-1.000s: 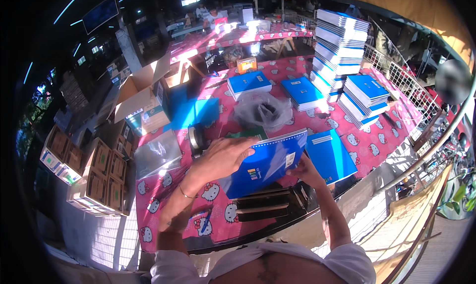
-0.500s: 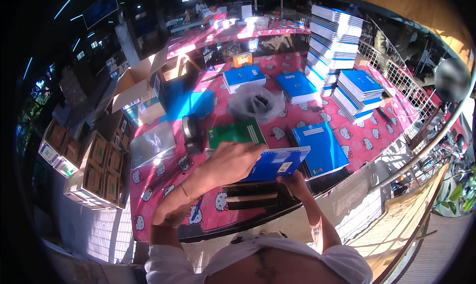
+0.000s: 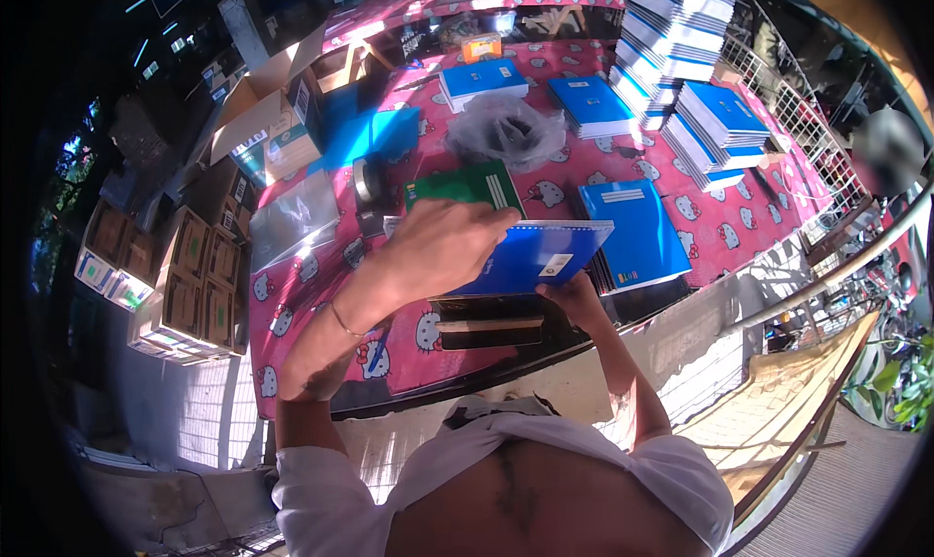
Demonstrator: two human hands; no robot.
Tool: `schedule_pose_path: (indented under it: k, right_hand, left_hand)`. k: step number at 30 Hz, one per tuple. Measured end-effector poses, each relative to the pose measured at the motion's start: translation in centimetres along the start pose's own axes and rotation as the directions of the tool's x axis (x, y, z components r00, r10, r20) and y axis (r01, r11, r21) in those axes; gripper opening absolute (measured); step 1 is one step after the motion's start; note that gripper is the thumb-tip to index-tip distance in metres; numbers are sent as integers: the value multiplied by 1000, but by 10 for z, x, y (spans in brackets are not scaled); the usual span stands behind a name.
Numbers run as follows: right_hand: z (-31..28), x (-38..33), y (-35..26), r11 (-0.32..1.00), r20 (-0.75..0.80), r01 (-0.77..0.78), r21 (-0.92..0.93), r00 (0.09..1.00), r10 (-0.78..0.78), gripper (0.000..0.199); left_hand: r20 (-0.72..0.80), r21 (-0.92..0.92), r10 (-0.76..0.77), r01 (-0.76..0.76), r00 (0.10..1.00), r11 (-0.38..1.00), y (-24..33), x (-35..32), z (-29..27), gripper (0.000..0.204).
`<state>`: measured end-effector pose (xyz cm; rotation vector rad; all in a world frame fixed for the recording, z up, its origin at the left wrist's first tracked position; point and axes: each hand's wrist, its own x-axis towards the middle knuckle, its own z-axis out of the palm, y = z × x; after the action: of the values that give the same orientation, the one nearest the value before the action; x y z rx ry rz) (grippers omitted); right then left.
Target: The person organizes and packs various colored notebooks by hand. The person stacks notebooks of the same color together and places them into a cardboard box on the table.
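Note:
A blue spiral-bound notebook [image 3: 530,255] is held tilted up in front of me, its bound edge uppermost and its blue cover facing me. My right hand [image 3: 574,299] grips its lower right part, thumb on the cover. At the top edge, my left hand [image 3: 443,249] is closed with its fingertips on the binding, covering the notebook's left part. Just beyond it lies a green notebook [image 3: 457,189], partly hidden by my left hand. To the right, a stack of blue notebooks [image 3: 637,234] rests on the pink patterned tablecloth [image 3: 545,195].
Tall stacks of notebooks [image 3: 671,41] stand at the far right, a shorter pile [image 3: 720,129] beside them. Crumpled clear plastic [image 3: 506,134] and a tape roll [image 3: 368,182] lie beyond my hands. A blue pen [image 3: 377,348] is near the front edge. Cartons [image 3: 190,275] stand left.
The view has tilted downward, so the table sits higher in the picture. Both hands still hold the blue notebook, which now shows more of its top edge at the left.

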<state>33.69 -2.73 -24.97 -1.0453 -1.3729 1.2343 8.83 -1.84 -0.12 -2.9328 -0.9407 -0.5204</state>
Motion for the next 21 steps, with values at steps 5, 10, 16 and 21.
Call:
schedule_pose_path:
  k: [5, 10, 16, 21]
  right_hand:
    - [6, 1, -1, 999, -32, 32, -11, 999, -32, 30]
    - [4, -2, 0, 997, -64, -5, -81, 998, 0, 28]
    - [11, 0, -7, 999, 34, -35, -22, 999, 35, 34]
    - [24, -3, -18, 953, 22, 111, 281, 992, -122, 46]
  left_hand:
    - [11, -16, -19, 19, 1000, 1000, -1, -2, 1, 28]
    - [-2, 48, 11, -11, 1000, 999, 1, -4, 4, 25]
    - [-1, 33, 30, -30, 1000, 999, 8, -7, 1, 30]
    - [7, 170, -227, 222, 974, 960, -3, -55, 66, 40]
